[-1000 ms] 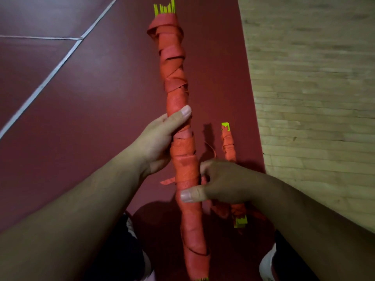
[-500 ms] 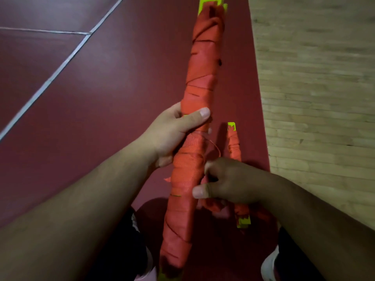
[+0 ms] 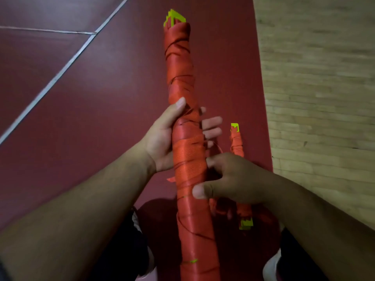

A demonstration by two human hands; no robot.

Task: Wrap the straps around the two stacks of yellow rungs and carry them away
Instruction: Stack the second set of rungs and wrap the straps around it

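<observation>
Up the centre of the frame ran the wrapped stack [image 3: 180, 74], tilted slightly, with its far end near the top. The orange strap [image 3: 188, 159] was wound over it nearly end to end, and only the tips of the yellow rungs [image 3: 174, 18] poked out at the top. The left hand [image 3: 160, 138] gripped it at mid-height, thumb lying straight up the front and fingers curled round behind, their tips showing at the right edge. Just below, the right hand [image 3: 233, 179] clasped it too, thumb pressed on the wrap and fingers bent in against the right side. Whether they pinched a loose strap end, I couldn't tell.

Right of centre, partly behind that hand, the second stack [image 3: 236, 142] lay wrapped on the dark red floor [image 3: 101, 98], yellow showing at both ends. A white line [image 3: 60, 72] cut across the upper left, and wooden boards [image 3: 314, 98] filled the right side.
</observation>
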